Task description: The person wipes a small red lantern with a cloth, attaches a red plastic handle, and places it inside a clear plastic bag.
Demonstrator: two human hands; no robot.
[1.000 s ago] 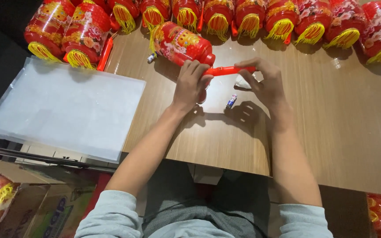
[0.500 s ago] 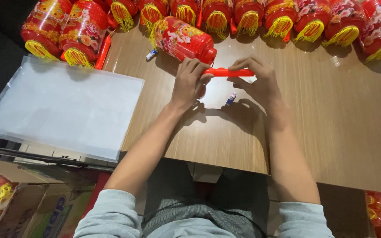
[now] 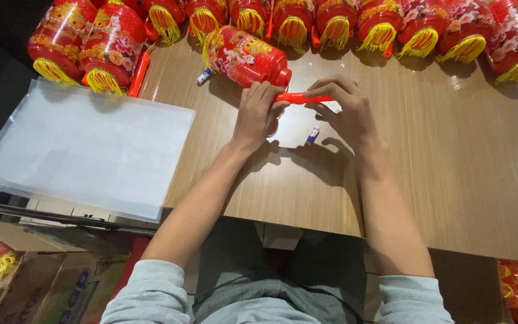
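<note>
Red lantern [image 3: 244, 57] lying sideways, yellow fringe, orange handle [image 3: 300, 97] pinched by left hand [image 3: 258, 114] and right hand [image 3: 343, 114]

Both hands cover most of the red handle [image 3: 298, 97]: the left hand [image 3: 256, 114] hides its joint with the lantern [image 3: 244, 56], and the right hand [image 3: 343, 111] hides its far end. Something white [image 3: 333, 108] under the right fingers is mostly hidden. The lantern row [image 3: 379, 24] along the table's far edge is cut off by the top. The small battery [image 3: 312, 135] is too small to make out. The cardboard box [image 3: 43, 282] runs off the bottom left corner.
</note>
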